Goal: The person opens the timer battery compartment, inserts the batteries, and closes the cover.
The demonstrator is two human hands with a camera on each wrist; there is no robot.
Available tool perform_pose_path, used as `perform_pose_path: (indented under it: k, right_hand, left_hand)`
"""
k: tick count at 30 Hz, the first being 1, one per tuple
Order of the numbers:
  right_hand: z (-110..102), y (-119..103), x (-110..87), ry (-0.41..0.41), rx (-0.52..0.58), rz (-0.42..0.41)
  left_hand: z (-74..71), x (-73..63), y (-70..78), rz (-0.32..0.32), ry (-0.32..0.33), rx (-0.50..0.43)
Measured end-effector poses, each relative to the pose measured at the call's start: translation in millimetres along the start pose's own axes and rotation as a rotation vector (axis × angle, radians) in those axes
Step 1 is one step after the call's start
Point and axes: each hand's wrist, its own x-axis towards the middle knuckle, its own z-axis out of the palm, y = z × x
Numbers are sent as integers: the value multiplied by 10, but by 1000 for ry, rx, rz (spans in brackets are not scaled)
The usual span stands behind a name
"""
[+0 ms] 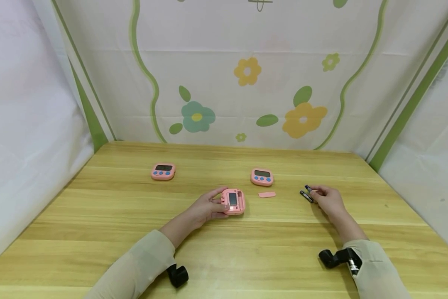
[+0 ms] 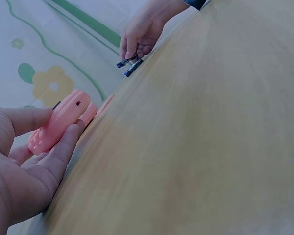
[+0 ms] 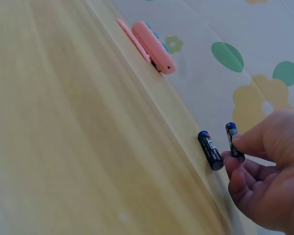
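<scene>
Presently, right grip (image 1: 327,200) is pinching one battery (image 3: 231,131) over the counter (image 1: 253,257), risking sending the adjacent battery (image 3: 210,151) rolling by a stray nudge, while left grip (image 1: 203,209) is clasping the opened pink device (image 1: 233,200).

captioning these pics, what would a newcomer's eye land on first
Probably the pink gadget, its back open, in the left hand over the middle of the table. Next, the right hand pinching one battery beside a second battery, further right. Behind, a large orange flower on the white backdrop.
</scene>
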Motion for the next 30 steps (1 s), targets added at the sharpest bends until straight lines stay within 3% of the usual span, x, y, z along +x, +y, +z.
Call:
perform_pose_path:
  k: [6,16,30]
  right_hand:
    - [-14,-71,-21,-26,49,-34]
    - [-17,-186,-47,-144,187,-80]
    - [224,-301,-10,-299,410,-88]
  left_hand:
    - [4,9,-4,-2,6,4]
    - [14,1,-7,11,5,11]
    - [14,-3,-8,7,7,4]
